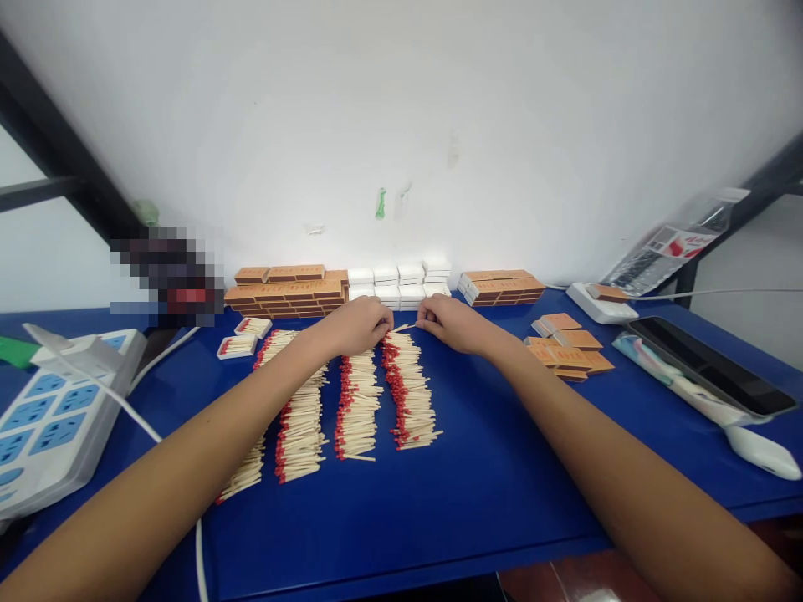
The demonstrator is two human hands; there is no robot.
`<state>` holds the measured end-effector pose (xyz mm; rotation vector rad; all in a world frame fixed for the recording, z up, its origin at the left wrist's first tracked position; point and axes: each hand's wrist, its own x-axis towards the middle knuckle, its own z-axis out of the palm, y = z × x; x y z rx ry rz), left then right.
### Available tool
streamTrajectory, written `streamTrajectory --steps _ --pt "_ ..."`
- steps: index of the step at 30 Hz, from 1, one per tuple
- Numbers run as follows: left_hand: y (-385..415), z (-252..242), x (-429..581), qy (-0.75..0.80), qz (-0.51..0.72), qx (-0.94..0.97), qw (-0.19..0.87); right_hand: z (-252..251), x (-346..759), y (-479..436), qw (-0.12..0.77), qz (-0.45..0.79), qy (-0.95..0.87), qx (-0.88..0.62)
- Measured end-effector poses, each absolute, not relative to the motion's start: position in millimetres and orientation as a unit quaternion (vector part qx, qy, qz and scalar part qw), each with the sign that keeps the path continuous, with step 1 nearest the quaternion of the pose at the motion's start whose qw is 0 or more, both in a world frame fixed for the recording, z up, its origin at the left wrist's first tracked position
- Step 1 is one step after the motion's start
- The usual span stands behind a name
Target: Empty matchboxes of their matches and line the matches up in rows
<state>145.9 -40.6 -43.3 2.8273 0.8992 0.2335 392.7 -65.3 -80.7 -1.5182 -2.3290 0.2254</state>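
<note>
Bare forearms (194, 439) are extended; red-tipped wooden matches (414, 393) are apparently being aligned by left hand (364, 324) and right hand (447, 320), fingers curled, grip indiscernible; gentle pinching seems required.

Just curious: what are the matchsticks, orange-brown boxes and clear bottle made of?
Pale, red-tipped matchsticks: probably matte wood, given their cream colour. Orange-brown rectangular matchboxes: likely thin printed card, with flat faces and straight edges. Clear, slanting bottle: apparently glossy plastic, see-through with bright highlights, though glass isn't ruled out.
</note>
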Motion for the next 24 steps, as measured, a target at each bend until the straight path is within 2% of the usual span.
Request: streamTrajectory --steps 14,24 --pt "-43.3 -46.5 147.5 0.299 0.076 0.947 0.085 -80.0 398.8 -63.9 0.13 0.061 -0.819 -0.555" --pt "-41.3 -46.6 147.3 0.293 0.071 0.949 0.09 -79.3 404.5 -64.0 0.132 0.038 -0.814 -0.564"
